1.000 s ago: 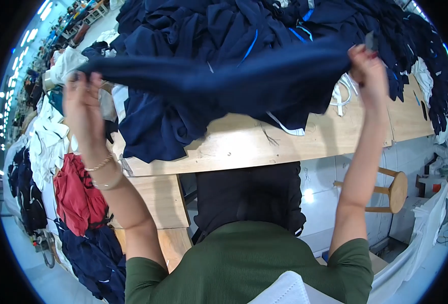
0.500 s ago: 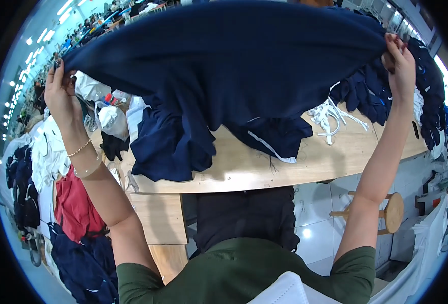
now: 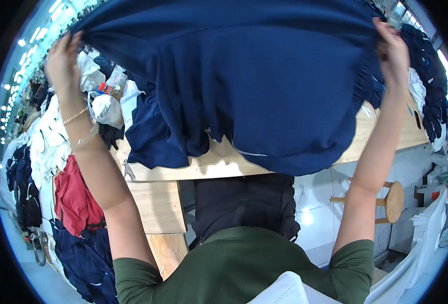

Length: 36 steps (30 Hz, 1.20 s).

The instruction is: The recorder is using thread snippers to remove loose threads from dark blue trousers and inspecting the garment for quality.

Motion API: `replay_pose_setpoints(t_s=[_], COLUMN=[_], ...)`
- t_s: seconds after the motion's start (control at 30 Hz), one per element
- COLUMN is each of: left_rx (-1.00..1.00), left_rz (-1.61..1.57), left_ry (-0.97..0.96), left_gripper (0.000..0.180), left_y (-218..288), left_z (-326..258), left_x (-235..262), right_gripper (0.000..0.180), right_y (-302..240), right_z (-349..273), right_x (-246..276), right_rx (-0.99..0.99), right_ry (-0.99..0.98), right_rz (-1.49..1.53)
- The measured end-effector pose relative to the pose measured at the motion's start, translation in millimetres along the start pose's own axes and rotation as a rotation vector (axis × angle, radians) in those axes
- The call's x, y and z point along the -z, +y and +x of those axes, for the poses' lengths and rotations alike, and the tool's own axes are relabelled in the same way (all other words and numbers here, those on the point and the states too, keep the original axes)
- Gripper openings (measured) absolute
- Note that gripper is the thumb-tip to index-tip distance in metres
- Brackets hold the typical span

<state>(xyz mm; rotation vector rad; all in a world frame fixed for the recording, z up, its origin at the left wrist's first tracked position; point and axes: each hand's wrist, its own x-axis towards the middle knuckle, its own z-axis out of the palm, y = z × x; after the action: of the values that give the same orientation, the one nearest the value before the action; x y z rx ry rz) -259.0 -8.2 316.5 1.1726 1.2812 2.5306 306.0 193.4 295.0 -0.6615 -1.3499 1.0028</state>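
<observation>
A large navy blue knit garment (image 3: 284, 96) is stretched in the air between my hands, its lower part hanging down over the table. My left hand (image 3: 64, 63) is closed on its upper left edge, slightly smeared by motion. At the upper right, my right hand (image 3: 393, 53) grips the opposite edge. A gathered ribbed band shows on the cloth just below that hand. Under the left part of the held cloth, more navy fabric (image 3: 155, 137) reaches the tabletop; whether it is the same piece I cannot tell.
The wooden table (image 3: 219, 164) curves in front of me. Left lie a white plastic bag (image 3: 107, 110), white cloth (image 3: 46, 144), a red garment (image 3: 77, 200) and navy clothes (image 3: 84, 263). Navy garments (image 3: 424, 76) are heaped far right. A wooden stool (image 3: 393, 202) stands right on the tiled floor.
The garment has swung open and dropped lower toward me, so its ribbed band shows and it covers more of the table. Both hands have risen slightly, still holding its edges.
</observation>
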Motion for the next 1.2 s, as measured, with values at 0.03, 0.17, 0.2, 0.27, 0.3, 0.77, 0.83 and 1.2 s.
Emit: replay_pose_setpoints(t_s=[0.03, 0.17, 0.2, 0.27, 0.3, 0.77, 0.83, 1.2], left_rx=[0.06, -0.531, 0.001, 0.485, 0.468, -0.095, -0.078, -0.002], left_rz=[0.051, 1.09, 0.667, 0.299, 0.332, 1.31, 1.29, 1.15], left_ry=[-0.048, -0.724, -0.567, -0.414, -0.47, -0.572, -0.55, -0.453], left_gripper=[0.021, 0.032, 0.031, 0.028, 0.027, 0.047, 0.036, 0.023], left_y=[-30.4, -152.4, -158.1, -145.2, -143.9, -102.9, -111.5, -122.1], left_z=[-2.9, -61.0, -98.1, -149.1, -168.9, -325.7, -333.2, -301.0], left_x=[-7.4, 4.2, -24.2, -20.9, -9.5, -10.7, -19.3, 4.0], right_gripper=[0.012, 0.013, 0.025, 0.022, 0.017, 0.015, 0.016, 0.015], right_y=[23.1, 156.9, 184.8, 209.4, 218.2, 180.9, 170.0, 168.7], right_z=[-3.6, -21.2, -31.4, -76.6, -94.4, -226.5, -233.6, -224.0], right_x=[-10.8, -8.7, 14.9, 24.2, 41.9, -46.1, -93.6, -148.3], right_rx=[-0.024, -0.325, -0.389, -0.49, -0.568, -0.486, -0.707, -0.498], right_ry=[0.0, 0.027, 0.009, 0.046, -0.004, 0.117, -0.073, -0.156], right_rz=[-0.08, -0.256, -0.361, -0.446, -0.46, -0.221, -0.118, -0.257])
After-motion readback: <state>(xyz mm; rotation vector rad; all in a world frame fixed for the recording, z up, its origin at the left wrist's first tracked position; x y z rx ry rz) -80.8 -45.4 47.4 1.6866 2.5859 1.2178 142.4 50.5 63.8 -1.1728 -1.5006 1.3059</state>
